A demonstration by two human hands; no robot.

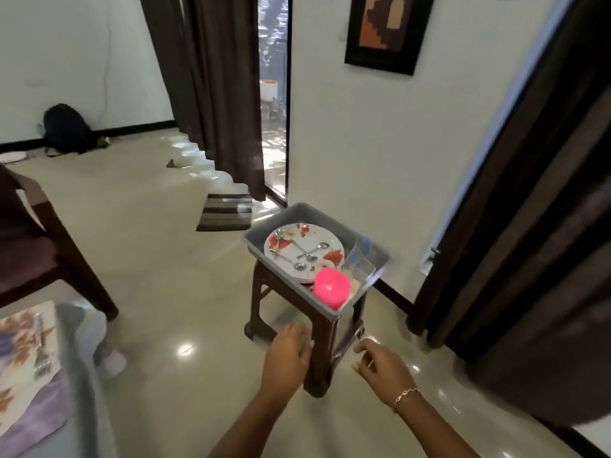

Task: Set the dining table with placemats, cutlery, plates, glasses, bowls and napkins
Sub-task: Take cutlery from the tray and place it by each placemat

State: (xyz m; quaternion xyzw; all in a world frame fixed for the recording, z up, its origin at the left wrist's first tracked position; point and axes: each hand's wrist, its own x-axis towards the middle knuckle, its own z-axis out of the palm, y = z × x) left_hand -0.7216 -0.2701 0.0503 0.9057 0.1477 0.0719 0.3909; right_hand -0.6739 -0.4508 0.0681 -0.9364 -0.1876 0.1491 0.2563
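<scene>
A grey tray (299, 211) sits on a dark brown stool (322, 355). Inside it lie a stack of white floral plates (325, 238) with several spoons (307, 252) on top, a pink bowl (331, 289) at the near corner and clear glasses (358, 262) on the right side. My left hand (287, 355) and my right hand (383, 365) hover in front of the stool, below the tray, fingers loosely curled and holding nothing. At the lower left, a floral placemat (23, 385) with a fork (41, 348) on it lies on the dining table.
A dark wooden chair (39, 246) stands at the left. A striped mat (226, 213) lies on the floor by the dark curtain (224, 94) and open door. Another dark curtain (529, 226) hangs at the right. A black bag (67, 128) rests against the far wall.
</scene>
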